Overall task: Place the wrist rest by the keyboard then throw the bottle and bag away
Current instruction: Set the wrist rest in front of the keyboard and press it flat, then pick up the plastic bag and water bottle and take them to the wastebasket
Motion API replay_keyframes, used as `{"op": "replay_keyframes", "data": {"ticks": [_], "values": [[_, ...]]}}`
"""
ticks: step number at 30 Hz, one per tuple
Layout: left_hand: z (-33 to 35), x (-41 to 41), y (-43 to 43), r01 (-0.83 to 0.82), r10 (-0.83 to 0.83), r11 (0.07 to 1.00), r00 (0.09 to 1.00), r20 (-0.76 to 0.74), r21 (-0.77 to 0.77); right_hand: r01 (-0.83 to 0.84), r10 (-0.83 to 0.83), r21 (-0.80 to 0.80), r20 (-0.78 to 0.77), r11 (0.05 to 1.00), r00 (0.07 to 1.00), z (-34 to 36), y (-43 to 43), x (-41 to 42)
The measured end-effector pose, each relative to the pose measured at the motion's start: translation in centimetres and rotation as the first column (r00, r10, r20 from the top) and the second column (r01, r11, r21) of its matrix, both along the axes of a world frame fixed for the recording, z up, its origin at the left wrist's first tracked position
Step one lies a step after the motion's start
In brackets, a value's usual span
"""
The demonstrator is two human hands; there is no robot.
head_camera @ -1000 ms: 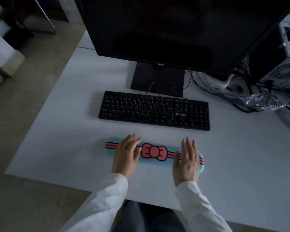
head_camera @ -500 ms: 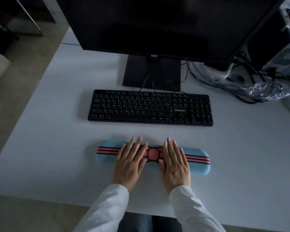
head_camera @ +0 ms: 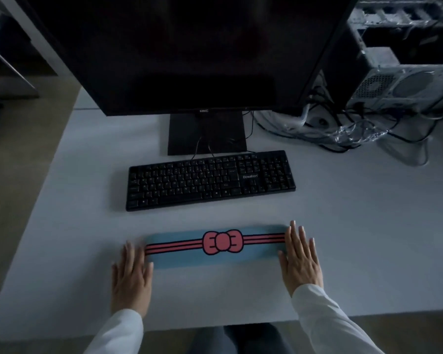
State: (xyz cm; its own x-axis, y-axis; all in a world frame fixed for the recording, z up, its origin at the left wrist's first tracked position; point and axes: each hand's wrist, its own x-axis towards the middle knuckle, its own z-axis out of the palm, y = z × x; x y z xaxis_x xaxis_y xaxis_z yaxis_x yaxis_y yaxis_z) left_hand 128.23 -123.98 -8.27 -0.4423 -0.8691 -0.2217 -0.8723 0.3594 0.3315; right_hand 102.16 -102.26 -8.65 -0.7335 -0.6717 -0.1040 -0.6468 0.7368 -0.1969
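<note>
Resting flat and spread at either end of the long blue padded wrist rest with its pink bow and stripes point(head_camera: 215, 247), the hands grip nothing: the left hand point(head_camera: 132, 275) lies palm down at the end nearer the left of the frame, its fingers overlapping that end, and the right hand point(head_camera: 301, 259) lies palm down over the opposite end. The wrist rest sits on the pale surface point(head_camera: 368, 226) in the lower middle of the frame, roughly parallel to the black full-size keyboard point(head_camera: 210, 181) above it, with a bare strip of surface between the two. By my reading the first step is in hand and close to done, since the rest is already lined up below the keyboard; it may only want a small push upward to close the gap. After that the hands must lift away and find the bottle and bag. A crinkled clear plastic thing among the dark cables point(head_camera: 356, 131) at the upper right may be one of them, but I cannot tell.
</note>
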Motion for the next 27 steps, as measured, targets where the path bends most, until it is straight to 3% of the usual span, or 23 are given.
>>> {"op": "replay_keyframes", "data": {"ticks": [2, 4, 6, 9, 14, 18, 23, 27], "values": [[0.8, 0.1, -0.1, -0.058, 0.057, 0.998, 0.998, -0.031, -0.034, 0.067, -0.072, 0.070, 0.074, 0.995, 0.995, 0.5, 0.7, -0.3], [1.9, -1.1, 0.3, -0.092, 0.088, 0.995, 0.991, -0.102, -0.041, 0.142, -0.145, 0.062, 0.045, 0.988, 0.988, 1.5, 1.7, -0.6], [2.9, -3.3, 1.3, -0.073, 0.063, 0.996, 0.984, -0.167, -0.053, 0.233, -0.233, 0.006, 0.024, 0.972, 0.972, 2.3, 2.9, -0.8], [4.3, -8.6, 4.2, 0.031, -0.051, 0.996, 0.960, -0.274, -0.080, 0.397, -0.365, -0.151, 0.201, 0.905, 0.909, 4.2, 5.1, -1.9], [5.7, -17.6, 12.1, 0.163, -0.101, 0.974, 0.936, -0.337, 0.160, 0.674, -0.544, -0.354, 0.405, 0.648, 0.735, 7.6, 10.3, -4.7], [6.0, -24.4, 21.2, 0.285, -0.156, 0.907, 0.911, -0.381, 0.309, 0.715, -0.568, -0.411, 0.434, 0.566, 0.699, 9.6, 17.1, -8.6], [7.6, -32.3, 31.9, 0.324, -0.100, 0.821, 0.892, -0.440, 0.470, 0.782, -0.618, -0.453, 0.484, 0.428, 0.619, 11.0, 26.1, -12.8], [8.8, -37.6, 37.9, 0.403, -0.129, 0.761, 0.862, -0.490, 0.508, 0.834, -0.640, -0.441, 0.544, 0.332, 0.543, 11.5, 31.6, -15.1]]}}
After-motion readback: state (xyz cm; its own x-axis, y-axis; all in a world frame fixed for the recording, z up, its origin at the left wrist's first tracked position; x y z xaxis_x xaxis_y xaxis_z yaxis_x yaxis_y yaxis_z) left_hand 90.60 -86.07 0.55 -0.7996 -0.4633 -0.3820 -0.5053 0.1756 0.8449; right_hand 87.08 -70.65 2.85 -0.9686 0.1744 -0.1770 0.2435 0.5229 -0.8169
